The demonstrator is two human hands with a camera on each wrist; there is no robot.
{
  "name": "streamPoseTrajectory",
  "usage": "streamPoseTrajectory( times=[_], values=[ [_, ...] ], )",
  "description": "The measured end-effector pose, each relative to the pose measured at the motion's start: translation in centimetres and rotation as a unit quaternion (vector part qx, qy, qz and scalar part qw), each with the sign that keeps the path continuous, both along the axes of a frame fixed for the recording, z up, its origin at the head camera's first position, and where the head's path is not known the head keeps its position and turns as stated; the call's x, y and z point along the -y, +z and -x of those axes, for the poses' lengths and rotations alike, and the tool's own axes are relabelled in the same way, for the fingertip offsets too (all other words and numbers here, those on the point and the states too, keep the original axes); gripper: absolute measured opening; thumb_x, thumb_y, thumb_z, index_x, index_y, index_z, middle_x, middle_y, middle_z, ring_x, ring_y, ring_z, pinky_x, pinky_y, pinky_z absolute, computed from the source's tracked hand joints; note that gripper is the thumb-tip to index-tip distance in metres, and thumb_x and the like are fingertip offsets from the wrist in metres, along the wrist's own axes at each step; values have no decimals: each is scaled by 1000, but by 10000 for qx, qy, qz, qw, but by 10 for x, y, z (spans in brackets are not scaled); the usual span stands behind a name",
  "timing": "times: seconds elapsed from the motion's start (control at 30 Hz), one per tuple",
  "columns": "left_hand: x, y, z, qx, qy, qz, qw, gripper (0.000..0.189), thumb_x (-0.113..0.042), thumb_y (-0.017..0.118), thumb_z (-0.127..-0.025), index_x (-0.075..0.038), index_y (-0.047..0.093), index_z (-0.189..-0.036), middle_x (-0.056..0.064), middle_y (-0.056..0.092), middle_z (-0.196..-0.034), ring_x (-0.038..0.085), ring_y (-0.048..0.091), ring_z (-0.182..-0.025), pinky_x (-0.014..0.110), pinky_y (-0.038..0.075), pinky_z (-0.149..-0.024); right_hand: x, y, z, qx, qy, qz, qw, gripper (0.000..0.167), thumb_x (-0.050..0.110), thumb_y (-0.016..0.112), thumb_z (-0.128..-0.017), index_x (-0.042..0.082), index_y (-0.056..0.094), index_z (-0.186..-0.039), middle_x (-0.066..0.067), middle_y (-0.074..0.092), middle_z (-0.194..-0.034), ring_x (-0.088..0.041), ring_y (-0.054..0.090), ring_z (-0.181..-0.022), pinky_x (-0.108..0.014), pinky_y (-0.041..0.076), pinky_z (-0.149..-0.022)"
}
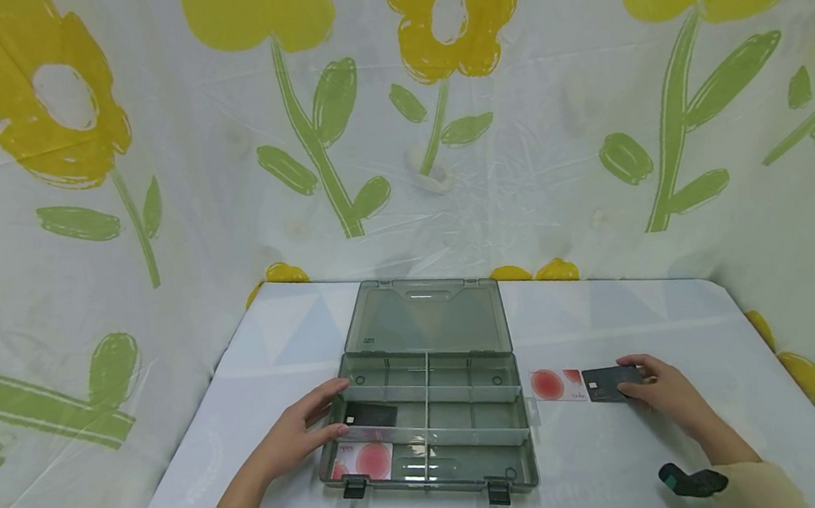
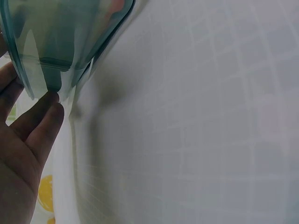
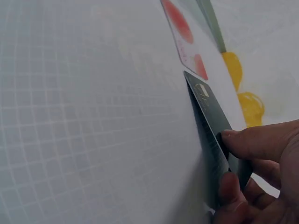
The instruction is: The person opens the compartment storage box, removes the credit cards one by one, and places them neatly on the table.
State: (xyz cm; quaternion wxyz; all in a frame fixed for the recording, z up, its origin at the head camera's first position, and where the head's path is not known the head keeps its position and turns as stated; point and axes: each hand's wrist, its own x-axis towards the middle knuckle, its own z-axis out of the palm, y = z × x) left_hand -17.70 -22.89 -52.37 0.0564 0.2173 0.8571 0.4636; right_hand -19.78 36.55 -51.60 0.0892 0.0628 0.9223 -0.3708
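Note:
My right hand (image 1: 661, 393) pinches a dark chip card (image 1: 605, 385) by its right end. In the right wrist view the thumb lies on top of the card (image 3: 215, 109), fingers are under it, and this end is raised off the table. My left hand (image 1: 296, 434) touches the left side of a grey translucent compartment box (image 1: 476, 456), fingers fairly straight. Its fingertips meet the wall in the left wrist view. Inside, another dark card (image 1: 373, 415) lies in the middle-left compartment, and a red-and-white card (image 1: 363, 462) in the front-left one.
A red-and-white card (image 1: 557, 384) lies on the white table (image 1: 613, 465) between the box and the pinched card. The box's lid (image 1: 426, 319) is folded back behind it. Two dark latches (image 1: 498, 492) stick out at the front. A flowered cloth (image 1: 516, 149) hangs around the table.

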Motion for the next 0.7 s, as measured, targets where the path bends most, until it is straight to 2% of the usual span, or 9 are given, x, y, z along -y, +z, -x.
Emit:
streamPoseTrajectory(
  times=[0.1, 0.2, 0.37, 0.53, 0.7],
  values=[
    [0, 0, 0, 6, 0, 14, 10000, 70, -29, 75, -93, -6, 45, -152, 14, 41, -159, 39, 38, -145, 48, 38, -116, 3, 1, 1, 3, 12, -338, 9994, 56, 23, 72, -95, -3, 51, -140, -39, 49, -132, -47, 55, -110, -35, 56, -70],
    [0, 0, 0, 7, -1, 2, 10000, 70, -29, 75, -93, -6, 46, -152, 14, 41, -159, 39, 38, -145, 48, 38, -116, 6, 1, 1, -58, 87, -621, 9980, 56, 24, 72, -94, -5, 52, -138, -40, 50, -132, -50, 55, -112, -46, 59, -77],
    [0, 0, 1, 7, 4, -10, 10000, 70, -29, 75, -93, -7, 46, -152, 14, 41, -159, 38, 38, -146, 48, 38, -116, 9, 2, 1, -170, 212, -989, 9947, 57, 25, 72, -94, -7, 53, -136, -39, 52, -126, -51, 53, -111, -63, 52, -90],
    [0, 0, 1, 38, 0, -28, 10000, 70, -30, 75, -93, -7, 46, -152, 14, 40, -159, 38, 37, -146, 48, 38, -116, 11, 2, -1, -281, 178, -1185, 9924, 56, 26, 74, -92, -7, 55, -134, -35, 52, -118, -46, 54, -103, -62, 52, -86],
    [0, 0, 0, 48, 7, -37, 10000, 70, -30, 75, -93, -8, 46, -153, 15, 40, -159, 39, 37, -146, 48, 37, -116, 13, 4, -4, -422, 213, -1273, 9907, 54, 24, 74, -91, -8, 57, -132, -36, 50, -120, -47, 53, -104, -64, 52, -87]
  ],
)
